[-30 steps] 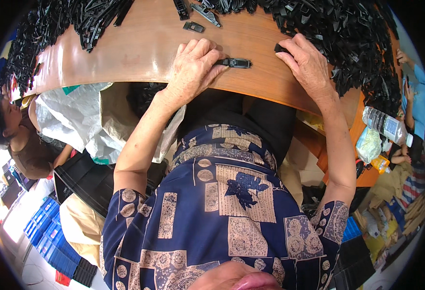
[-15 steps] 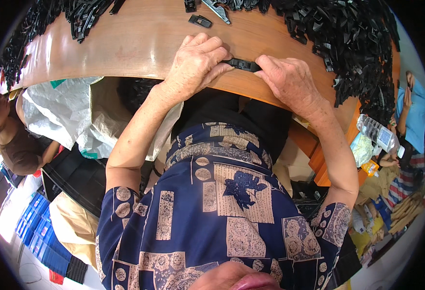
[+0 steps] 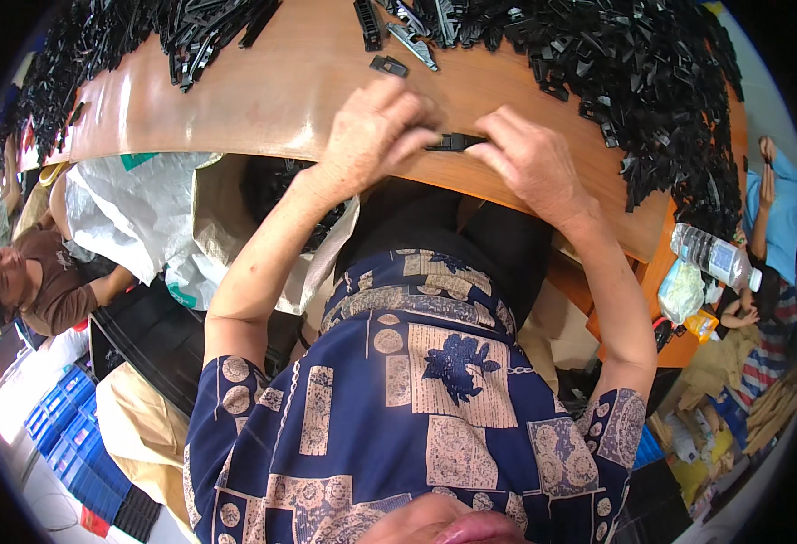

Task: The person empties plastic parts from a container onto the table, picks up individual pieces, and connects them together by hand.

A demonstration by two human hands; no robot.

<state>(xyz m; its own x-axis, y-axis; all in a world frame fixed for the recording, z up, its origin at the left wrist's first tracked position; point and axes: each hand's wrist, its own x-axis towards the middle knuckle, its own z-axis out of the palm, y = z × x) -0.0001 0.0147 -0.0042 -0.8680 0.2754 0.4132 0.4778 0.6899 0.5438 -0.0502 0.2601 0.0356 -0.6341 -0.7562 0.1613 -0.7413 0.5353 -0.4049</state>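
Note:
A small, narrow black plastic part (image 3: 453,142) lies across the gap between my two hands, just above the tabletop's near edge. My right hand (image 3: 536,161) pinches its right end between thumb and fingers. At the other end is my left hand (image 3: 371,131), its thumb against the part and its fingers curled and smeared by motion. The fingertips hide both ends of the part. Just beyond my left hand, a short black plastic piece (image 3: 389,66) rests alone on the wooden table (image 3: 262,100).
Heaps of black plastic parts (image 3: 679,118) cover the table's right side, with more parts (image 3: 171,41) at far left. A white sack (image 3: 117,213) hangs below the left edge. A clear bottle (image 3: 716,256) stands at right. A person (image 3: 49,281) is at left.
Both hands have come slightly nearer with the black part, and their fingers have shifted on it. The view has tilted a little, showing more of the far table.

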